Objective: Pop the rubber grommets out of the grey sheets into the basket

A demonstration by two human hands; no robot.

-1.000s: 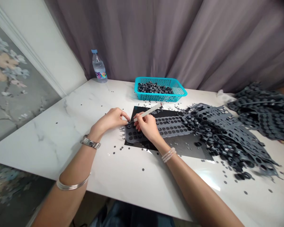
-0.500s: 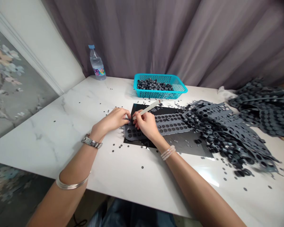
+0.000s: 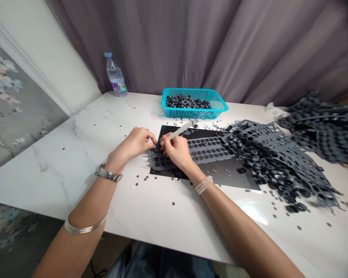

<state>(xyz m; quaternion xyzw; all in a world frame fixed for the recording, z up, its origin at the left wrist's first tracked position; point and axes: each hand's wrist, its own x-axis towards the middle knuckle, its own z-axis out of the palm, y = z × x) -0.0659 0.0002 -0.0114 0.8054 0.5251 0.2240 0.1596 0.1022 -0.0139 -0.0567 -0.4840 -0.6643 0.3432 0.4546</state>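
Observation:
My right hand [image 3: 178, 152] grips a white pen-like tool [image 3: 181, 130] slanted up to the right, its lower end hidden among the fingers. Under that hand lies a grey rubber sheet [image 3: 210, 150] with rows of round dark holes or cups. At the sheet's far left corner the thumb and fingers of my left hand [image 3: 137, 141] are pinched together on its dark edge. The two hands' fingertips almost meet there. A shiny black mat [image 3: 220, 179] lies beneath the sheet.
Behind the mat stands a turquoise basket [image 3: 195, 113] of small dark rings. Loose black rings [image 3: 266, 170] and punched grey sheets [image 3: 295, 162] are heaped on the right, more stacked sheets [image 3: 330, 131] beyond. A water bottle [image 3: 116, 81] stands back left. Small dark discs [image 3: 173, 203] dot the white table.
The whole view has shifted slightly. Both hands stay at the sheet's left end, with the pen-like tool still in my right hand and only small finger movements.

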